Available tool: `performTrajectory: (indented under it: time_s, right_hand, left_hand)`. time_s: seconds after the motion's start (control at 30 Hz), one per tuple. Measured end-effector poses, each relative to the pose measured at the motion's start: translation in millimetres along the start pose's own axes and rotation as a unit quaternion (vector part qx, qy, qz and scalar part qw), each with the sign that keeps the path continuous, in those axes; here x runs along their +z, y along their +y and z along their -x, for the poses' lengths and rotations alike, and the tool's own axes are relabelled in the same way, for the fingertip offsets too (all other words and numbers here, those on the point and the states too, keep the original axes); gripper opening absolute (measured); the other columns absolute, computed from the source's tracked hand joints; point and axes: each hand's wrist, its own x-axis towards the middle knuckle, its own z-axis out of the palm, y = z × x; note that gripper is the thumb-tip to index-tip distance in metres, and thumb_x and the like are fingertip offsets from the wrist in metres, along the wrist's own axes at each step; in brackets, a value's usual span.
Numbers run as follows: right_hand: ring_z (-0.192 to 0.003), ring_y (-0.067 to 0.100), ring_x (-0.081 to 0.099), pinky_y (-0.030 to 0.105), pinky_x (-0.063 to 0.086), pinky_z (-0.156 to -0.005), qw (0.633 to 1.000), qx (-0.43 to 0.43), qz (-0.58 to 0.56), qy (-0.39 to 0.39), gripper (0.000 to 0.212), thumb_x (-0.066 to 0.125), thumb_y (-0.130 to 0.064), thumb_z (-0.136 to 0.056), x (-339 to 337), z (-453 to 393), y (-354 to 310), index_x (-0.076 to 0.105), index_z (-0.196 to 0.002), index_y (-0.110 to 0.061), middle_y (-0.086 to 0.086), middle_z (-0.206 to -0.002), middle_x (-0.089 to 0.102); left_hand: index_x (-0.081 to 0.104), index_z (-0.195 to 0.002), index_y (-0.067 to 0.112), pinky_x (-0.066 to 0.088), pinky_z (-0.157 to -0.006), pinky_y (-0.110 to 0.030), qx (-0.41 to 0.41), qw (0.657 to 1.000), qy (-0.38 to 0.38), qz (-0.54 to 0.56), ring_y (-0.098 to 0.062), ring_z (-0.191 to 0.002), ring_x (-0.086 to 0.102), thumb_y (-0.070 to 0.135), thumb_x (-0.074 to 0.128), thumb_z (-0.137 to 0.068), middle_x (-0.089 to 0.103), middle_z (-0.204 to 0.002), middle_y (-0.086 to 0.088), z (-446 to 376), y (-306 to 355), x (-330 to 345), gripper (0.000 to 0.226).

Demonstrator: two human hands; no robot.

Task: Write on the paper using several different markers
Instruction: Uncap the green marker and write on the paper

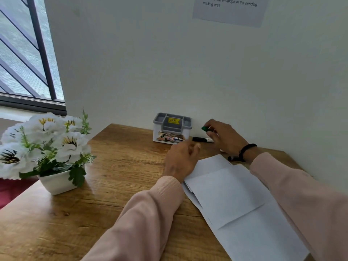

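White sheets of paper (231,194) lie on the wooden desk (113,185) in front of me. My right hand (224,136) is near the wall and pinches a green marker (205,128) by its end; most of the marker is hidden by the fingers. A black-capped marker (202,139) lies on the desk just below that hand. My left hand (181,159) hovers over the desk beside the top corner of the paper, fingers loosely curled, holding nothing. The frame is slightly blurred at the hands.
A grey and white desk organizer (172,129) stands against the wall, left of the markers. A white pot of artificial white flowers (47,147) sits at the desk's left edge. A printed note (229,8) hangs on the wall. A window is at upper left.
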Motion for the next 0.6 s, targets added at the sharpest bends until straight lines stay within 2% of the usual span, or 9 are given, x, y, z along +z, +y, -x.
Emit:
performTrajectory:
  time_s: [0.1, 0.17, 0.23, 0.3, 0.37, 0.4, 0.43, 0.5, 0.6]
  right_hand:
    - [-0.091, 0.02, 0.062, 0.036, 0.052, -0.08, 0.996, -0.074, -0.004, 0.044, 0.025, 0.052, -0.025, -0.108, -11.2, 28.4, -23.4, 0.063, -0.131, -0.022, 0.003, -0.108, 0.064]
    - [-0.085, 0.013, 0.064, 0.025, 0.052, -0.077, 0.993, -0.086, -0.051, 0.07, 0.026, 0.058, -0.026, -0.107, -12.9, 51.3, -35.1, 0.067, -0.131, -0.022, -0.001, -0.105, 0.07]
    - [-0.069, 0.008, 0.065, 0.019, 0.053, -0.063, 0.977, -0.012, -0.192, 0.087, 0.018, 0.066, -0.028, -0.103, -12.5, 71.4, -44.0, 0.071, -0.119, -0.021, -0.002, -0.092, 0.076]
    - [-0.056, 0.015, 0.06, 0.024, 0.046, -0.047, 0.915, 0.103, -0.384, 0.066, 0.017, 0.071, -0.027, -0.1, -16.8, 83.5, -48.0, 0.066, -0.105, -0.012, 0.006, -0.077, 0.074]
    - [-0.055, 0.017, 0.057, 0.024, 0.042, -0.044, 0.833, 0.171, -0.526, 0.009, 0.022, 0.071, -0.023, -0.1, -23.5, 90.4, -46.4, 0.062, -0.103, -0.004, 0.014, -0.078, 0.07]
    - [-0.056, 0.017, 0.057, 0.024, 0.043, -0.044, 0.809, 0.184, -0.557, -0.02, 0.024, 0.07, -0.024, -0.101, -26.4, 93.2, -43.9, 0.063, -0.105, -0.001, 0.016, -0.081, 0.069]
    - [-0.056, 0.016, 0.057, 0.023, 0.044, -0.044, 0.804, 0.191, -0.561, -0.046, 0.026, 0.067, -0.027, -0.102, -28.4, 95.4, -41.6, 0.065, -0.106, -0.001, 0.016, -0.082, 0.068]
    - [-0.052, 0.013, 0.051, 0.023, 0.041, -0.044, 0.829, 0.203, -0.515, -0.083, 0.035, 0.061, -0.039, -0.104, -28.7, 100.1, -40.8, 0.069, -0.102, -0.006, 0.01, -0.072, 0.066]
    - [-0.044, 0.008, 0.032, 0.02, 0.025, -0.04, 0.85, 0.205, -0.476, -0.09, 0.046, 0.052, -0.052, -0.105, -25.2, 105.8, -47.9, 0.063, -0.088, -0.012, -0.001, -0.057, 0.044]
  left_hand:
    - [0.068, -0.117, 0.024, 0.057, -0.081, -0.031, -0.066, 0.985, 0.048, 0.15, -0.012, -0.094, 0.067, 0.058, 0.042, -0.102, 0.07, -0.104, 0.005, -1.8, 17.3, -4.1, 0.045]
    - [0.073, -0.107, 0.021, 0.061, -0.084, -0.035, -0.15, 0.931, -0.01, 0.333, -0.015, -0.094, 0.071, 0.062, 0.05, -0.098, 0.075, -0.101, -0.004, -5.6, 30.2, -6.2, 0.048]
    - [0.077, -0.105, 0.016, 0.061, -0.085, -0.035, -0.176, 0.878, -0.088, 0.435, -0.017, -0.09, 0.073, 0.057, 0.058, -0.096, 0.077, -0.097, -0.007, -1.9, 39.1, -6.1, 0.046]
    - [0.076, -0.113, 0.014, 0.057, -0.085, -0.034, -0.184, 0.848, -0.132, 0.479, -0.014, -0.083, 0.071, 0.052, 0.061, -0.096, 0.076, -0.089, -0.003, 4.8, 43.2, -2.7, 0.044]
    - [0.075, -0.118, 0.011, 0.05, -0.084, -0.033, -0.202, 0.827, -0.145, 0.504, -0.01, -0.072, 0.066, 0.048, 0.063, -0.096, 0.071, -0.078, 0.002, 8.2, 45.1, -0.8, 0.045]
    - [0.075, -0.117, 0.01, 0.05, -0.085, -0.033, -0.204, 0.824, -0.146, 0.507, -0.01, -0.071, 0.065, 0.047, 0.065, -0.095, 0.071, -0.078, 0.002, 9.2, 46.0, 0.2, 0.045]
    - [0.075, -0.116, 0.01, 0.052, -0.088, -0.034, -0.203, 0.828, -0.142, 0.503, -0.011, -0.074, 0.066, 0.047, 0.066, -0.094, 0.073, -0.081, -0.002, 9.9, 46.1, 0.9, 0.044]
    - [0.077, -0.111, 0.009, 0.055, -0.094, -0.035, -0.191, 0.836, -0.124, 0.499, -0.018, -0.086, 0.068, 0.044, 0.069, -0.092, 0.075, -0.096, -0.013, 11.2, 45.7, 3.1, 0.04]
    - [0.078, -0.102, 0.006, 0.058, -0.08, -0.028, -0.176, 0.827, -0.11, 0.522, -0.023, -0.076, 0.062, 0.036, 0.069, -0.094, 0.067, -0.089, -0.019, 13.8, 44.4, 7.1, 0.033]
